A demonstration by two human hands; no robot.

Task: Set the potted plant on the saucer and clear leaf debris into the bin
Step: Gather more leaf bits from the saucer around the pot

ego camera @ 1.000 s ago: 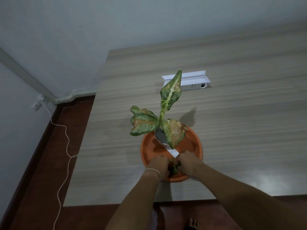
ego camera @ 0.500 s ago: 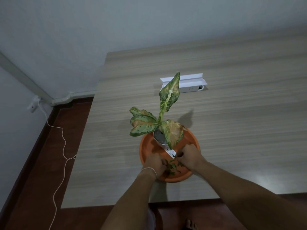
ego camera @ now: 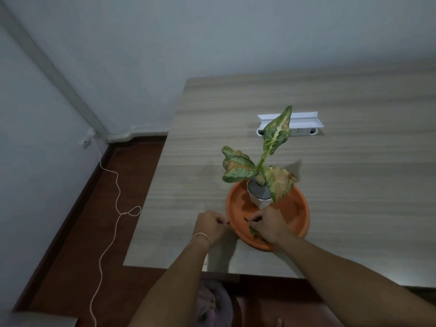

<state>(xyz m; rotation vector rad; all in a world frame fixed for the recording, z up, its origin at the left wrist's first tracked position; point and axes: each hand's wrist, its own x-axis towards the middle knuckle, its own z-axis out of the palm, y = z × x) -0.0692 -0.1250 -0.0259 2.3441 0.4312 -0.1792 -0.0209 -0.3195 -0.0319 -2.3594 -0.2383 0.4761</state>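
- Plant (ego camera: 264, 171) stands upright in its small white pot (ego camera: 259, 201), pot sitting inside the orange saucer (ego camera: 295, 208), toward the saucer's far-left part.
- Saucer rests on the wooden table (ego camera: 354, 185), close to the near edge.
- Left hand (ego camera: 211, 226) is just outside the saucer's left rim, over the table; fingers (ego camera: 221, 224) curled shut, a tiny dark-green scrap showing at the fingertips by the rim. Looks pinched, but too small to be sure.
- Right hand (ego camera: 271, 226) is inside the saucer at its near-left side, fingers bent down and nearly closed on leaf debris (ego camera: 253, 232); green bits show beside and under the fingertips on the saucer floor.
- Thin band on the left wrist.
- White power strip (ego camera: 304, 131) lies on the table beyond the plant, well apart from the saucer.
- Pinkish bin-like object (ego camera: 212, 300) sits below the table edge between the forearms, blurred.
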